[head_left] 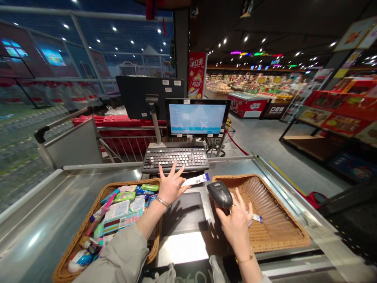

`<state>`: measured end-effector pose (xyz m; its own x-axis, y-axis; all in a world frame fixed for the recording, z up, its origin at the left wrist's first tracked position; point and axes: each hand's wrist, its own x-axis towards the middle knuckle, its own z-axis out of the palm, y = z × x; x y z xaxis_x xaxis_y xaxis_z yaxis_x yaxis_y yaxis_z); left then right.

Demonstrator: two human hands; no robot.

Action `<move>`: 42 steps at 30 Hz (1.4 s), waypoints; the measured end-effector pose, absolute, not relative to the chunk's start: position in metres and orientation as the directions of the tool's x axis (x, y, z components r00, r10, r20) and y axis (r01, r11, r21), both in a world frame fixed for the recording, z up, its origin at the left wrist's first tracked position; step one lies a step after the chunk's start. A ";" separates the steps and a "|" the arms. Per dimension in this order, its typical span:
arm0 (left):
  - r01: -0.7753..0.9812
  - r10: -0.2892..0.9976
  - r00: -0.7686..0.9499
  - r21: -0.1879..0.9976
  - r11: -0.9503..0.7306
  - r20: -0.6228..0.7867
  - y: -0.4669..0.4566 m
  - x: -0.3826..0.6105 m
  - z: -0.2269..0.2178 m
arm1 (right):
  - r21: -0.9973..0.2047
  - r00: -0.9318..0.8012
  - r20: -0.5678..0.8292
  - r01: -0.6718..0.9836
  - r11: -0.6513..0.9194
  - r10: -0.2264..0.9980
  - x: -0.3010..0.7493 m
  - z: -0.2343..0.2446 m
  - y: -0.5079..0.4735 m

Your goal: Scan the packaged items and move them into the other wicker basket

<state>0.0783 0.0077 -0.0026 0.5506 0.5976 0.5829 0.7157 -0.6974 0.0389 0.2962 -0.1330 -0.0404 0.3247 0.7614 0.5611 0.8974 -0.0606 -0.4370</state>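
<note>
Gripping a barcode scanner (219, 194) in the curled fingers of the right hand (235, 226); left hand (172, 188) splayed open, just touching a white tube (194, 180).

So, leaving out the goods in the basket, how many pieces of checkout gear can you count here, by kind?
Wicker baskets: 2
Screens: 2
Keyboard: 1
Handheld barcode scanner: 1
Total: 6
</note>
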 end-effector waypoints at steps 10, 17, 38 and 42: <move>0.670 0.571 0.602 0.036 -0.741 0.558 0.008 0.109 0.003 | -0.461 0.404 0.573 0.878 -0.127 0.713 0.319 -0.049 -0.141; 0.626 0.540 0.635 0.042 -0.779 0.552 0.010 0.131 0.002 | -0.500 0.474 0.561 0.848 -0.179 0.679 0.327 -0.044 -0.150; 0.440 0.377 0.797 -0.026 -0.898 0.473 0.019 0.203 -0.014 | -0.587 0.713 0.523 0.699 -0.409 0.468 0.373 -0.053 -0.174; 0.376 0.315 0.821 -0.037 -0.926 0.477 0.016 0.230 -0.022 | -0.612 0.751 0.519 0.660 -0.436 0.408 0.381 -0.054 -0.177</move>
<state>0.2298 0.0158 -0.0221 0.8207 0.3145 0.4770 0.3761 -0.9258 -0.0366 0.3807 -0.1770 -0.0535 0.7508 0.4085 0.5190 0.6601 -0.4356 -0.6120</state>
